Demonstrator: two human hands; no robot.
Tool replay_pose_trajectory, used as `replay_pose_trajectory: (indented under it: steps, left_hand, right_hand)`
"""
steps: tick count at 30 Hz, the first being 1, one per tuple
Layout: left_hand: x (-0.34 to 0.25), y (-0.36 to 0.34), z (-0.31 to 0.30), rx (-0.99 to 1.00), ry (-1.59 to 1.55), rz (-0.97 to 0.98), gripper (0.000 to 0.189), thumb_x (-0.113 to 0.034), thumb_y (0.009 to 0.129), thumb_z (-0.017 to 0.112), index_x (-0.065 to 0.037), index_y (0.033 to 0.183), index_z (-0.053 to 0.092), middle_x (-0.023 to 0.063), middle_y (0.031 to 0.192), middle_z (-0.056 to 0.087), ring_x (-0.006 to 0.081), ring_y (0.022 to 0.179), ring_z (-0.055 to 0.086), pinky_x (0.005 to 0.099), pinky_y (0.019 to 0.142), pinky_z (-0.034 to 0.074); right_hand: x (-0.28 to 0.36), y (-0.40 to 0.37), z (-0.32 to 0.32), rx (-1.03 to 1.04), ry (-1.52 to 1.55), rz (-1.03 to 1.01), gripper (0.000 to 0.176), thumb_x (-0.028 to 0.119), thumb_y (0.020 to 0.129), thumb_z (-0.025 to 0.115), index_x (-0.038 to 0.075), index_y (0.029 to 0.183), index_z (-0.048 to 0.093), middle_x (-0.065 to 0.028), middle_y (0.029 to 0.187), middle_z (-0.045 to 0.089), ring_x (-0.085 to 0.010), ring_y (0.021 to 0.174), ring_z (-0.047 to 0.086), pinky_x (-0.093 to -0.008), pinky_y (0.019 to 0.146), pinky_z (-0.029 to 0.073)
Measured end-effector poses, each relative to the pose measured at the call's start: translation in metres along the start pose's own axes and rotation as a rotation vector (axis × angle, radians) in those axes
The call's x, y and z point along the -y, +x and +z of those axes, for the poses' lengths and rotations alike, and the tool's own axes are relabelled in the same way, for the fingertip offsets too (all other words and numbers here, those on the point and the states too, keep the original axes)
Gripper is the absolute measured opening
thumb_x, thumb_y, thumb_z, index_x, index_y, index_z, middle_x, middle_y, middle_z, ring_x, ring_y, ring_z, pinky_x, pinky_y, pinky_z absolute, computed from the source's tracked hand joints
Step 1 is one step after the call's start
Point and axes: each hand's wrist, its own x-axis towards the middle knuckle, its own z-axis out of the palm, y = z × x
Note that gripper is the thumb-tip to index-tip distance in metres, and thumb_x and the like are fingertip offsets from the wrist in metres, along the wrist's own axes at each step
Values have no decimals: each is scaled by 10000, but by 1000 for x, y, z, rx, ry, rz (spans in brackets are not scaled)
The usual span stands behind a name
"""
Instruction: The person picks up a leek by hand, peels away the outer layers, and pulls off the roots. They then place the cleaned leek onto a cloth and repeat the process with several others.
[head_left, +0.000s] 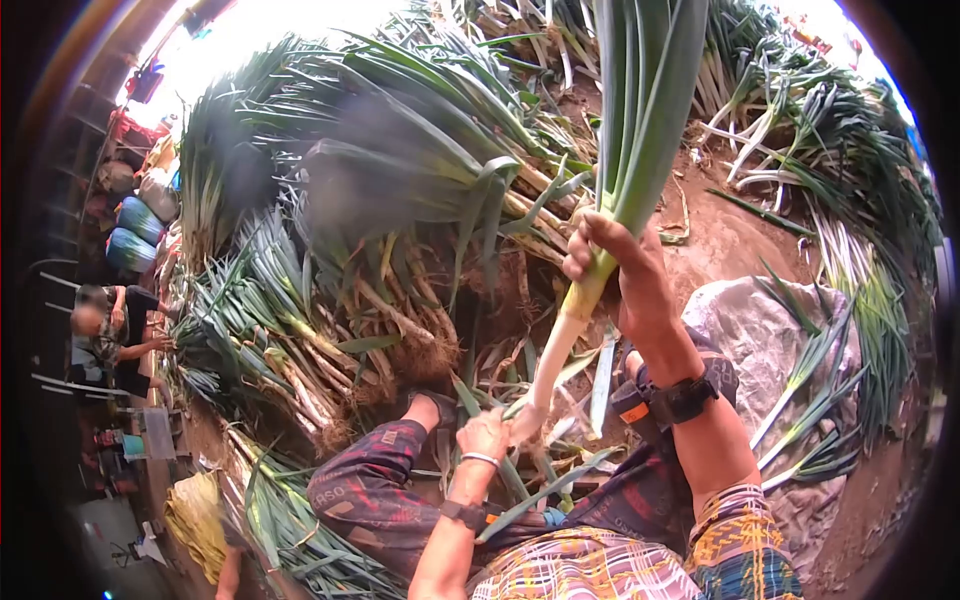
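Note:
One large leek with a white stem and broad green leaves stands slanted in front of me. My right hand is wrapped round it where the stem turns green. Lower down, my left hand is closed at the root end, on the stem's base or a peeled strip; which one I cannot tell. Loose leaf strips lie beneath the stem, between my legs. To the left, untrimmed leeks with soil on their roots lie in a heap.
A pale plastic sheet at the right holds several thin leeks. More leeks lie at the upper right on brown soil. A person is at the far left, near bundled leeks. A yellow cloth shows at lower left, beside another person's arm.

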Motion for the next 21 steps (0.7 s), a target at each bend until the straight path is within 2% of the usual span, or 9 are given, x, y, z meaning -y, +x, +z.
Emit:
replay_pose_trajectory:
  steps: [2,4,6,8,9,12,13,16,21]
  left_hand:
    - [-7,3,-23,-414,-238,299,501,-249,783,623,-61,1226,482,177,1115,567,323,995,574,438,823,464]
    - [-43,4,-66,-324,-931,444,568,-165,795,649,-8,1283,403,169,1179,524,247,1095,531,365,878,451]
    - [-87,-21,-120,-179,-1355,539,479,-74,803,650,22,1230,456,127,1104,567,171,1042,550,288,855,457]
    - [-104,-21,-129,-226,-1306,605,378,-52,808,644,23,1159,526,110,1052,590,135,933,583,250,808,467]
    - [-114,-24,-134,-356,-1224,595,311,-60,790,672,31,1073,578,94,952,613,125,841,600,238,760,478]
    - [-116,-24,-126,-427,-1217,516,319,-70,771,695,36,1050,582,87,881,618,126,822,600,236,726,482]
    - [-117,-24,-124,-483,-1170,514,299,-72,762,710,35,1015,592,62,848,622,103,806,591,223,709,480]
    - [-123,-33,-138,-300,-1391,411,278,-79,769,711,27,1000,598,40,861,625,76,774,577,205,691,478]
    - [-120,-37,-136,-330,-1390,449,223,-80,780,704,22,942,591,10,829,611,55,733,553,195,645,474]
  right_hand:
    - [-1,-4,-1,143,97,63,260,179,845,606,3,1003,497,-36,822,523,-90,652,509,-268,590,467]
    - [-1,-8,7,242,170,96,258,232,867,575,9,982,511,-41,834,529,-99,680,511,-290,633,468]
    - [-11,-6,6,258,117,127,369,280,889,532,10,1134,481,-45,866,539,-109,726,521,-301,721,471]
    - [-18,-9,13,232,92,140,434,276,887,534,11,1219,446,-45,869,543,-110,737,524,-297,747,473]
    - [-17,-10,16,241,133,163,514,263,886,537,17,1306,372,-34,858,549,-105,737,527,-301,785,474]
    - [-18,-9,13,163,97,164,416,239,881,551,17,1218,450,-25,827,552,-99,728,533,-309,779,482]
    - [-22,-7,8,143,101,170,290,215,873,571,26,1088,520,-21,810,562,-97,707,540,-310,757,488]
    - [-22,-9,10,98,102,145,206,209,867,584,40,979,548,-24,797,572,-95,694,543,-308,740,492]
    - [-21,-12,14,84,-24,99,228,238,871,589,35,968,546,-21,807,558,-94,699,519,-293,739,474]
